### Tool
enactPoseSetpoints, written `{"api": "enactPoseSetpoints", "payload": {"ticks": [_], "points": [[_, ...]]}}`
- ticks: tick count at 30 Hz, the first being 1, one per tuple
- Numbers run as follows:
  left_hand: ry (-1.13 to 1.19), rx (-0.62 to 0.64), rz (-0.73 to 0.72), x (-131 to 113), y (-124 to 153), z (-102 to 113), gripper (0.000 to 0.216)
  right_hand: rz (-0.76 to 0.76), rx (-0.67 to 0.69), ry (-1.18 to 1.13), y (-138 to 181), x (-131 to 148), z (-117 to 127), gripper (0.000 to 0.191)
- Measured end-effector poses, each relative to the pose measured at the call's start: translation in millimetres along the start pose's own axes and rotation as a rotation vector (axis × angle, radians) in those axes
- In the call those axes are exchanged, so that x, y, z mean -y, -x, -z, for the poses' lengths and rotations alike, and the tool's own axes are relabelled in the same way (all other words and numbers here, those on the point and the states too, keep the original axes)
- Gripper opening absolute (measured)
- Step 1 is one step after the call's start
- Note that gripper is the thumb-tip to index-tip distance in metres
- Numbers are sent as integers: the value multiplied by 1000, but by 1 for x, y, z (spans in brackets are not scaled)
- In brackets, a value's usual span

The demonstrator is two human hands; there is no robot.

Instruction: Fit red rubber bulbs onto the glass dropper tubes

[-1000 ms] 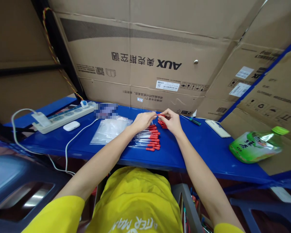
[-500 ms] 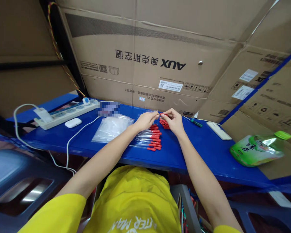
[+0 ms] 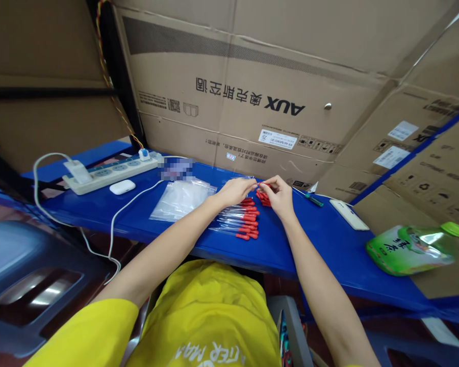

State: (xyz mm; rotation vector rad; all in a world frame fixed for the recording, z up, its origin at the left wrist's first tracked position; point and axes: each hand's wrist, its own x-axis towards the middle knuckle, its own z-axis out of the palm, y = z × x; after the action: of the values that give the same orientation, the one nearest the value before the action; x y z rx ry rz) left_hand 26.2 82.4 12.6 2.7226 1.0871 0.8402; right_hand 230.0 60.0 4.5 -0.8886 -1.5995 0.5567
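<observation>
My left hand (image 3: 235, 190) and my right hand (image 3: 280, 194) meet above the blue table (image 3: 321, 239), both pinched on one thin clear tube with a red cap (image 3: 257, 184) held between them. Just below the hands lies a row of several clear tubes with red caps (image 3: 241, 220), side by side. A small heap of loose red caps (image 3: 263, 199) sits under my right hand. A pile of clear plastic bags (image 3: 181, 199) lies left of my left hand.
A white power strip (image 3: 110, 172) with a plug and cable, and a white earbud case (image 3: 122, 187), are at the far left. A green-handled tool (image 3: 312, 200), a white phone (image 3: 348, 214) and a green bottle on its side (image 3: 411, 250) lie to the right. Cardboard boxes (image 3: 252, 97) wall the back.
The hands stay pinched together on the capped tube; only the view has shifted, so everything sits a little further right and lower in the picture.
</observation>
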Motion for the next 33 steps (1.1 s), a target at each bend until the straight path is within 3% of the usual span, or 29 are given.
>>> {"api": "enactPoseSetpoints", "payload": {"ticks": [14,27,33], "points": [[28,3,-10,2,-1,-1,37,-69,-23,9,-1,-1,-5,36],[-155,82,37,-9,1,12,32,-106,0,-38,0,-5,-4,33],[-124,68,67,-9,0,9,32,-85,-7,-28,1,-3,-6,33]]}}
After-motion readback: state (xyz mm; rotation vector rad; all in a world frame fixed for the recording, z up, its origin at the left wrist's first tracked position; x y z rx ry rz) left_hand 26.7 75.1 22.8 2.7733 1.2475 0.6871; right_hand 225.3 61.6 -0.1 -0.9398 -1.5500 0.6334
